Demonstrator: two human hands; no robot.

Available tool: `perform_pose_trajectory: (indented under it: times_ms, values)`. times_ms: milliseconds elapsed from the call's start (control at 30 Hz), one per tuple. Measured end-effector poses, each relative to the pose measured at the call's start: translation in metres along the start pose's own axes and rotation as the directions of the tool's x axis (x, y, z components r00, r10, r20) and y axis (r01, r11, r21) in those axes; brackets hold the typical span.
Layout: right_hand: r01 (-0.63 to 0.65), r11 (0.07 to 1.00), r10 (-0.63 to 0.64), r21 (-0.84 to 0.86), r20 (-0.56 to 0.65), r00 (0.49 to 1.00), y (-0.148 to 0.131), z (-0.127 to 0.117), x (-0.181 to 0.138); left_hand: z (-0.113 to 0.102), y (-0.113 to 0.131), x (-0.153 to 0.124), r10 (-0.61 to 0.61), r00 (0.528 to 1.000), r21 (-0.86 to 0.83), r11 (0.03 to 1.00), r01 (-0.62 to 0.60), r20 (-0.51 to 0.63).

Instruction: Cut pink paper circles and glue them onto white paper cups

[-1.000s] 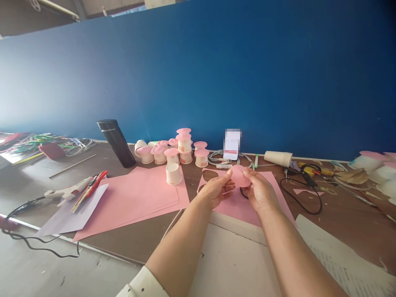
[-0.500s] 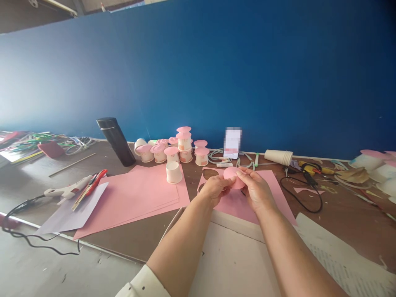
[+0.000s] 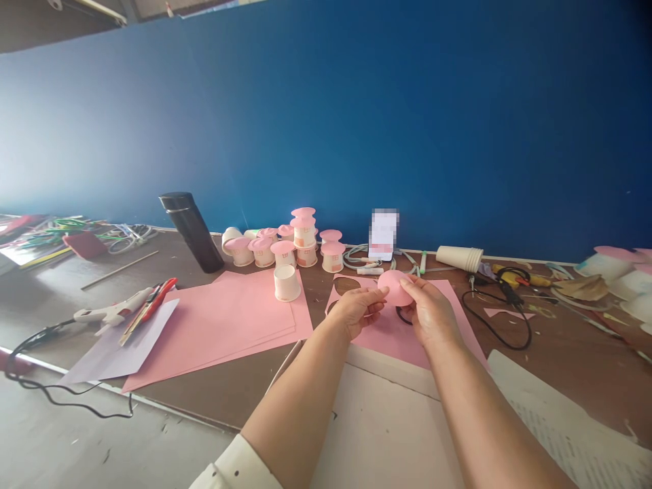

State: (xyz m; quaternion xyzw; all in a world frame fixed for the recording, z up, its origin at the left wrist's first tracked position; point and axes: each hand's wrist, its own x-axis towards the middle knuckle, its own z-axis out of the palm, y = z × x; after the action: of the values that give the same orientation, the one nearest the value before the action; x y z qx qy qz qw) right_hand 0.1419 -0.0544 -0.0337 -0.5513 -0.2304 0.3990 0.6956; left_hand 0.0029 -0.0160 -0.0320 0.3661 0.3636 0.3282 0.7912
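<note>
Black flask (image 3: 187,231), cluster of pink-capped paper cups (image 3: 290,243), glue gun (image 3: 109,314), stacked cups lying sideways (image 3: 459,258), blue wall (image 3: 356,122)

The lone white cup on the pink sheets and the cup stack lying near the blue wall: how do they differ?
The lone cup stands on the pink paper, one cup alone; the cup stack lies on its side on the bare table, several cups nested. The lone cup looks shorter; the cup stack is longer. Both are plain whitish paper cups without pink tops.

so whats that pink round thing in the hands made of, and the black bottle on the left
The pink disc, pinched between the left hand and right hand, looks like thin matte paper or card, the same flat pink as the cut sheet beneath. The black bottle looks like smooth coated metal or plastic, with a faint sheen.
</note>
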Motion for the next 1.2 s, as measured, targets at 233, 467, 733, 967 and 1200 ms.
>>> perform_pose_trajectory:
  times_ms: [233,467,733,967,1200]
  values:
    - [-0.01,1.0,0.009,0.011,0.074,0.997,0.003,0.0,0.001,0.001,-0.001,0.0,0.077,0.997,0.073,0.994,-0.079,0.027]
    - [-0.026,0.991,0.026,0.133,0.005,1.0,-0.003,0.005,-0.003,0.0,-0.002,0.001,0.101,0.995,0.07,0.992,-0.101,0.012]
    - [0.046,0.995,-0.037,0.091,-0.092,0.995,-0.001,0.002,0.001,-0.002,0.001,-0.001,0.046,0.994,0.081,0.995,-0.054,0.096]
    - [0.087,0.996,-0.082,0.028,-0.125,0.989,0.005,-0.002,0.005,-0.001,0.0,-0.002,-0.012,0.997,0.049,0.999,0.008,0.077]
    - [0.057,0.994,-0.054,-0.094,0.033,0.998,0.002,0.006,-0.008,-0.001,-0.005,0.004,0.067,0.998,-0.009,0.998,-0.067,0.017]
